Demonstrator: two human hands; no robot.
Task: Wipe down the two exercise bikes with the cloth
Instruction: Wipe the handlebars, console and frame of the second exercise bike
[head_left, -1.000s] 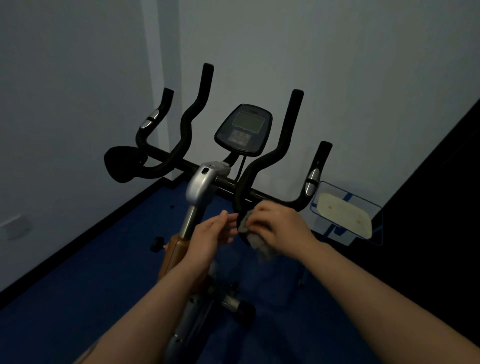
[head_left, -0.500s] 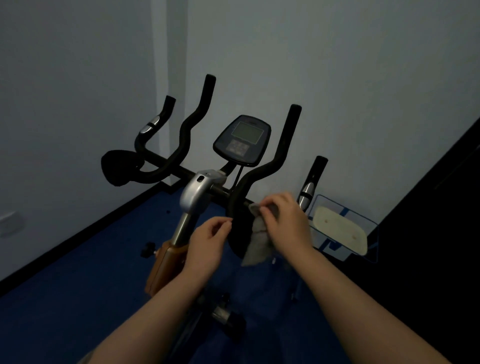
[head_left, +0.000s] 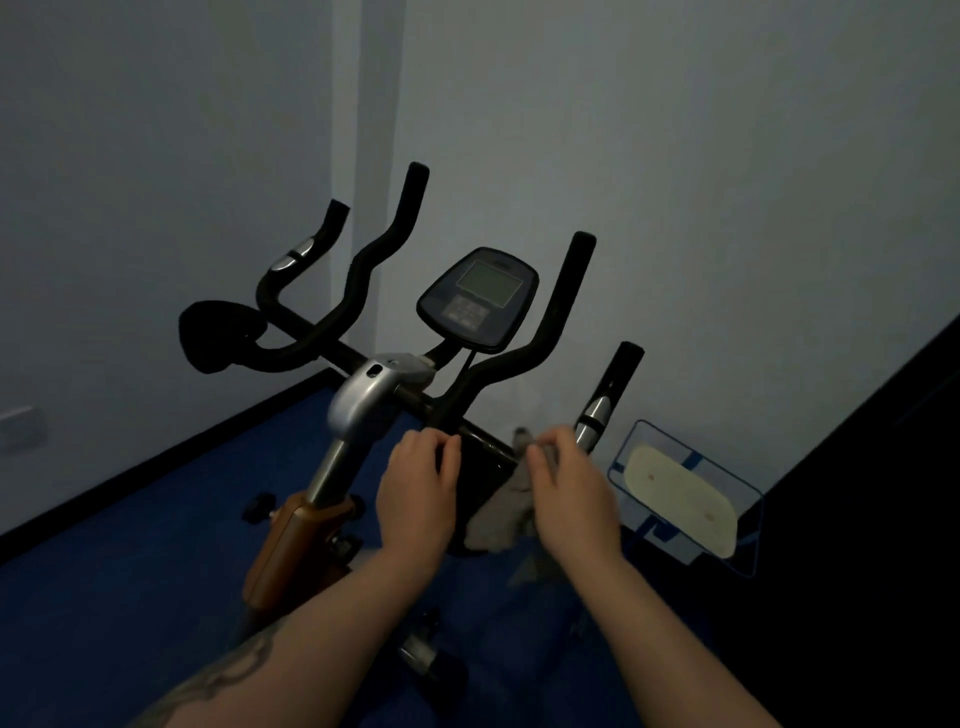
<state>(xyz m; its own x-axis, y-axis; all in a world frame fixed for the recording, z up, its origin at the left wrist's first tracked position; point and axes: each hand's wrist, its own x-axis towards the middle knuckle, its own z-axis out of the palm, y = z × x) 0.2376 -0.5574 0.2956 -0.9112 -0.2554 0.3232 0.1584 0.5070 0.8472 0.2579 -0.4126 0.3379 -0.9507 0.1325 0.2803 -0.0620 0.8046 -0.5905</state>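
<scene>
Right hand (head_left: 574, 488): fingers pinch the cloth (head_left: 501, 512) at the bike (head_left: 363, 400) pad.
Left hand (head_left: 415, 493): fingers curled, touching the pad.

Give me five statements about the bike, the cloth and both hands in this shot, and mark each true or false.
1. The right hand pinches the grey cloth. True.
2. The cloth lies on the floor. False: it hangs over the black pad on the handlebar.
3. The left hand touches the console. False: it is at the pad, below the console.
4. The console sits between the two inner handlebar horns. True.
5. The floor is red. False: the floor is blue.
</scene>
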